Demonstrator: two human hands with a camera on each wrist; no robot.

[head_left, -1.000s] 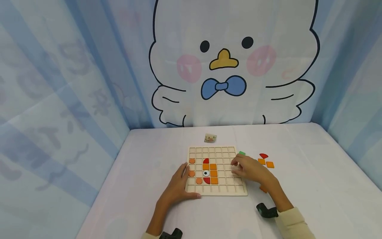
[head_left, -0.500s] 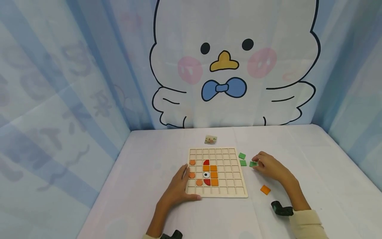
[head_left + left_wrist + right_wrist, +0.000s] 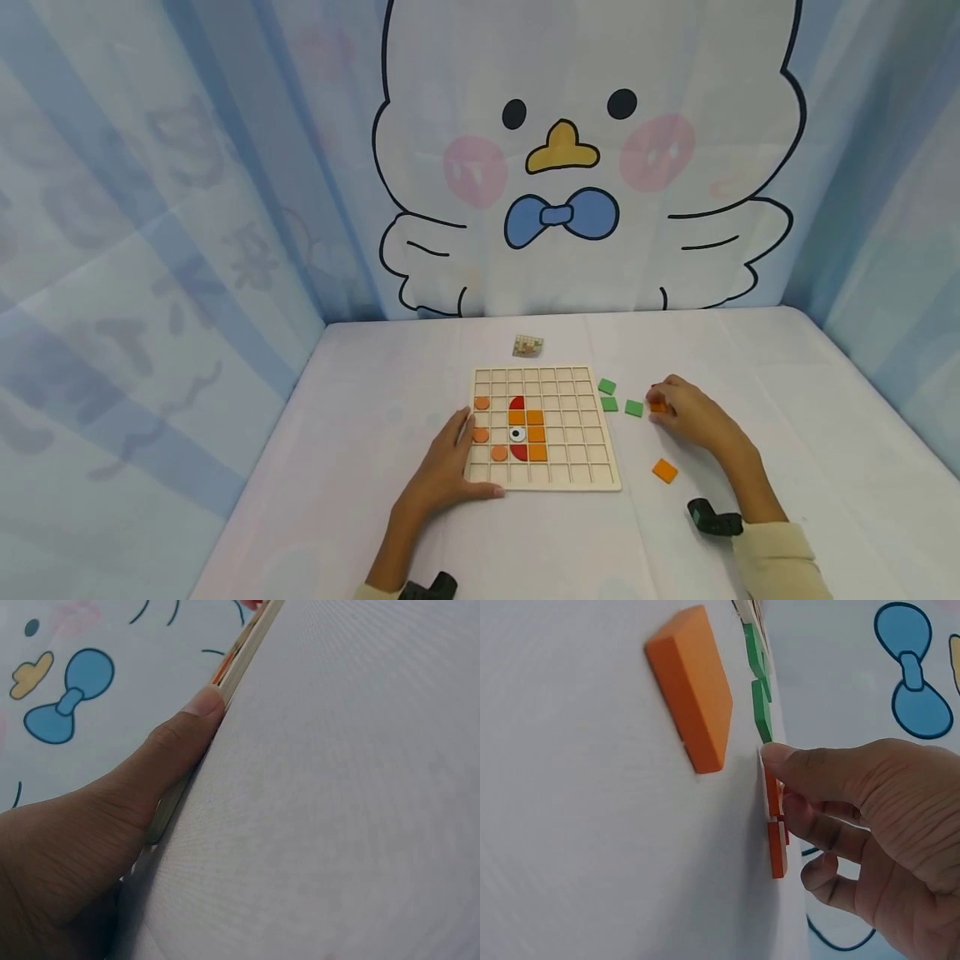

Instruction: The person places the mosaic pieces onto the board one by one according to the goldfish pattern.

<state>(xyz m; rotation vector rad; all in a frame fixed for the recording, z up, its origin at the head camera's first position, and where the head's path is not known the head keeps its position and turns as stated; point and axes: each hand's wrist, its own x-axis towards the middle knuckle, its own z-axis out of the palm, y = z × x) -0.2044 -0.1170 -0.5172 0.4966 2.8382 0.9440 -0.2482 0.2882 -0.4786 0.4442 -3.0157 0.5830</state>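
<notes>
A pale wooden grid board point(image 3: 577, 477) lies in the middle of the table. My left hand point(image 3: 441, 468) spans its near left corner, fingers along the left edge and thumb against the front edge. Orange squares point(image 3: 537, 434), red quarter-circles point(image 3: 519, 452), several orange discs point(image 3: 499, 453) and an eye disc point(image 3: 517, 434) sit in its cells. Right of the board, my right hand point(image 3: 699, 419) pinches an orange square tile point(image 3: 773, 796) between thumb and fingertip, low at the table. In the right wrist view another orange tile point(image 3: 778, 850) stands beside it, and a red piece is mostly hidden behind.
Loose green tiles point(image 3: 633, 408) lie between the board and my right hand. One orange tile point(image 3: 664, 471) rests nearer me, left of the right forearm. A small patterned packet or card point(image 3: 528, 346) lies behind the board; a printed curtain point(image 3: 562, 275) closes off the back.
My right hand has moved from the board's right side out to the loose tiles, first at a green tile, then slightly right to an orange one. The left hand stays at the board's corner.
</notes>
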